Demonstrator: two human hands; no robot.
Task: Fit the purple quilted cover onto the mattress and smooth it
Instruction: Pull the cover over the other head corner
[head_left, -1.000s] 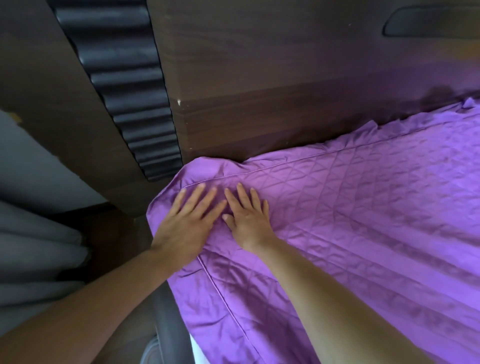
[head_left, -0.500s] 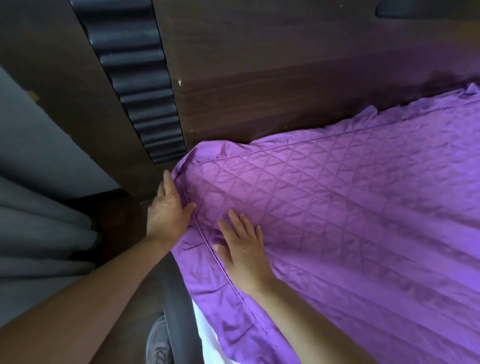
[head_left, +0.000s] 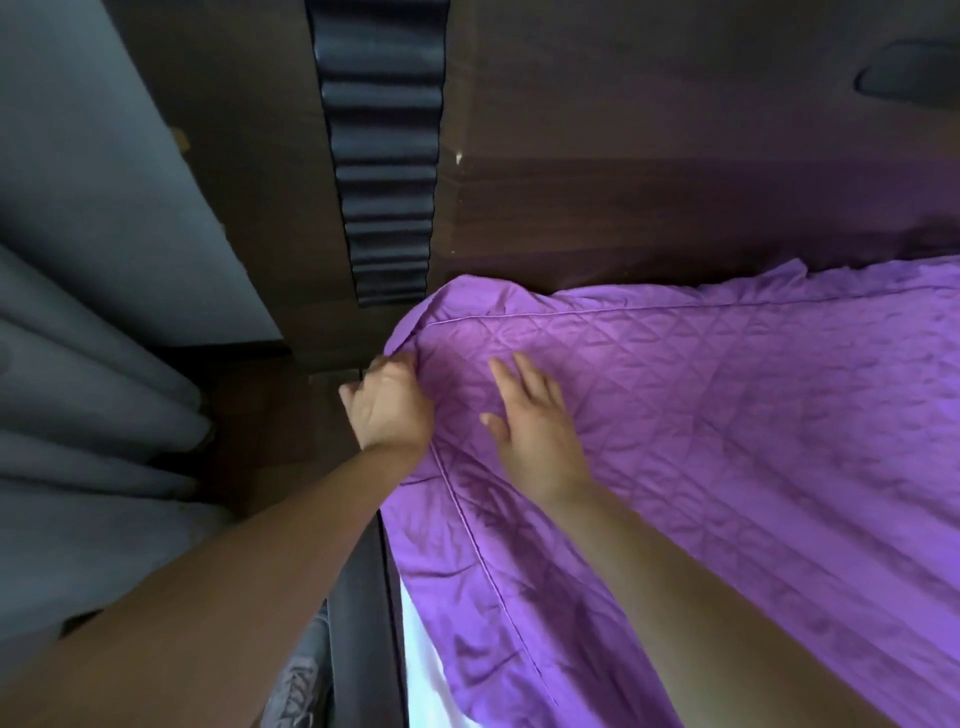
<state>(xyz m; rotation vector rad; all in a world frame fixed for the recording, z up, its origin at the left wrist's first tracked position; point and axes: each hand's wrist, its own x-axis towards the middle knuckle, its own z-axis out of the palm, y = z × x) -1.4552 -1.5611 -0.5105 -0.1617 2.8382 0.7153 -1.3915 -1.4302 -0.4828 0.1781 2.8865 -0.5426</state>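
Observation:
The purple quilted cover (head_left: 727, 415) lies spread over the mattress, its corner bunched up against the dark wooden headboard. A strip of white mattress (head_left: 423, 660) shows below the cover's loose side skirt at the bottom. My left hand (head_left: 389, 410) grips the cover's side edge just under the corner, fingers curled into the fabric. My right hand (head_left: 535, 421) rests flat on the quilted top beside the piped seam, fingers spread and holding nothing.
The dark wooden headboard (head_left: 649, 182) runs along the far side, with a black ribbed padded strip (head_left: 384, 156) at its left. Grey curtains (head_left: 88, 405) hang at the left. The dark bed frame rail (head_left: 363, 613) runs beside the mattress, and a grey shoe (head_left: 301, 691) shows below it.
My left hand slid off the cover's top to its side edge and closed on the fabric near the corner. My right hand shifted along the top, staying flat.

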